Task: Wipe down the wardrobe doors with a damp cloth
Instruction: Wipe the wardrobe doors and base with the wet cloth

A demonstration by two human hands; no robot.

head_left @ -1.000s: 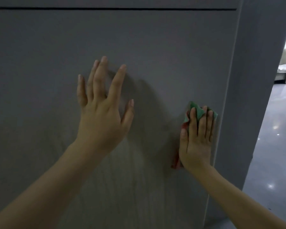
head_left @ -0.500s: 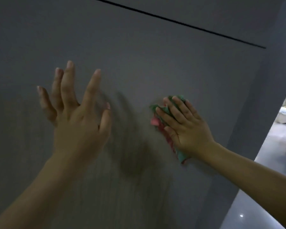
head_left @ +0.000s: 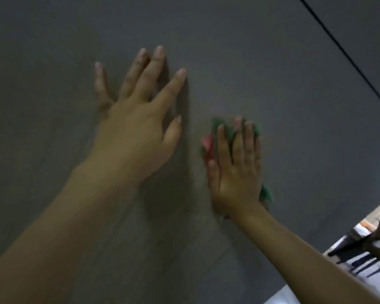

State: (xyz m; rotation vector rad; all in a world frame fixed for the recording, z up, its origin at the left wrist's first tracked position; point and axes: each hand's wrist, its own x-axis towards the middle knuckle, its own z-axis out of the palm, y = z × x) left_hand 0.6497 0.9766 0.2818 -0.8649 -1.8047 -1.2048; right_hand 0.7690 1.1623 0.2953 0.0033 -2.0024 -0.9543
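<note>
Cloth: I saw the green and red cloth (head_left: 213, 139) pinned flat against the wardrobe door (head_left: 272, 73), roughly mid-panel and below the dark seam (head_left: 347, 53) that ran across the upper right.
Right hand: my right hand (head_left: 236, 172) lay over the cloth with its fingers (head_left: 237, 145) straight and close together, pressing it to the door; cloth edges showed past the fingertips, beside the thumb and by the wrist.
Left hand: my left hand (head_left: 132, 137) was left of the cloth on the door, its fingers spread wide and holding nothing; I could not tell if the palm touched.
Change: half a second earlier the right-hand fingers angled up-left over the cloth; they now pointed nearly straight up the door, and the seam sat steeper in view.
Elsewhere: striped fabric (head_left: 364, 268) showed past the door's lower right.
</note>
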